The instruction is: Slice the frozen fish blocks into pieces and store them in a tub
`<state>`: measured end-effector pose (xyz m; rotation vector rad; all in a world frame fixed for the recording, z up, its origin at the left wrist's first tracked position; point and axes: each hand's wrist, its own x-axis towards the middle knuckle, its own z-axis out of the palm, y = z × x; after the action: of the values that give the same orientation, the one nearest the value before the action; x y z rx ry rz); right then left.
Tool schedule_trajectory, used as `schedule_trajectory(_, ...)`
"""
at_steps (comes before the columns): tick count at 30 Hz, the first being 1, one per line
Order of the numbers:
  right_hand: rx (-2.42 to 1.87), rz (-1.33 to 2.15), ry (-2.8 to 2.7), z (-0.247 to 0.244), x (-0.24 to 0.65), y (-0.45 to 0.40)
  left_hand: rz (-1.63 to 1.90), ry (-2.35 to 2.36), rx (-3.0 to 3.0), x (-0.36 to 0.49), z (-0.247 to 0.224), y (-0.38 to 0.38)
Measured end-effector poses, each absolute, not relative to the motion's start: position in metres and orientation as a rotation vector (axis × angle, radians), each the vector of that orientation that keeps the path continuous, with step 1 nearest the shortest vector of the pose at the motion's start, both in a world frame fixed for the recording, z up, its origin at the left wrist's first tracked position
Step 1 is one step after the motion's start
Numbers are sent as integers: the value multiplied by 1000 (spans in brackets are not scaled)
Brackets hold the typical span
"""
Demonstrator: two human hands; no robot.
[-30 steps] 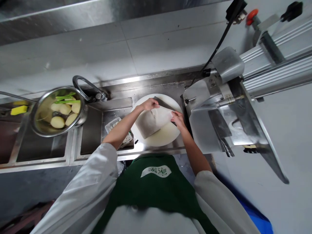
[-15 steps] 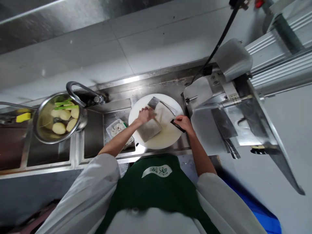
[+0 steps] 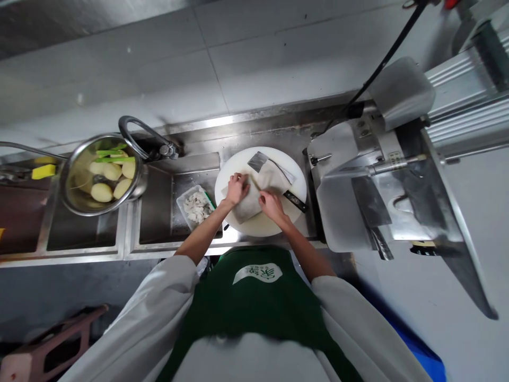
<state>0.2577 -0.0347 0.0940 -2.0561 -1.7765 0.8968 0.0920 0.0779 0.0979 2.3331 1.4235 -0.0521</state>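
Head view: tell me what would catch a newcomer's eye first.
Likely the round white board in the middle, with the left hand and right hand at a pale, flat piece on it. Next, perhaps the metal bowl of potatoes and green stalks at the left, then the broad cleaver at the right.

Pale grey sheet (image 3: 247, 207), flat on round white board (image 3: 234, 165)

Shows green characters, one large and several smaller, in a white leaf-shaped patch (image 3: 258, 272) just below the top edge of the green apron (image 3: 262, 307), too blurred to read with certainty. Has pale marks along the dark knife handle (image 3: 295, 201) at the right edge of the round white board (image 3: 288, 162), plus tiny dark marks on a pale label (image 3: 395, 157) of the metal slicer (image 3: 344, 223), likewise illegible.
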Motion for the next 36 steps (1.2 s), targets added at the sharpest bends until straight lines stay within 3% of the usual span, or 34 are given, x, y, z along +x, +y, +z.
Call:
schedule_trajectory(8,-2236,892,-1728,97,237,-27,-197,976,2474,92,102,102)
schedule_trajectory(14,-2214,641,-1786,84,233,-40,-141,792,2571,88,101,115)
schedule_trajectory(22,-2171,581,-1730,70,236,-51,-168,801,2587,93,104,90)
schedule_trajectory(31,-2012,1234,-1628,73,267,-34,-110,918,2448,95,97,19)
schedule_trajectory(36,-1676,1477,-1145,65,252,-25,-41,871,2247,88,100,28)
